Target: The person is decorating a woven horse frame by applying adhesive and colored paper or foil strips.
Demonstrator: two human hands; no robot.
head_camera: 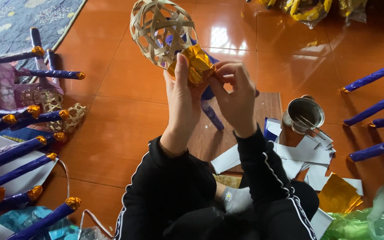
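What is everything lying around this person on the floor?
woven ball: one, tan, held up at top centre
foil wrap: one, gold, pinched below the ball
wrapped sticks: many, purple with gold tips, left and right floor
metal cup: one, silver, right of the board
wooden board: one, brown, centre floor
paper pieces: several, white, beside the cup
left hand: grips the foil
right hand: pinches the foil

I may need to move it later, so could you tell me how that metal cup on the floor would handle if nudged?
The metal cup looks rigid and light. Standing upright on glossy tile, it would probably slide; the sticks inside might make it tip.
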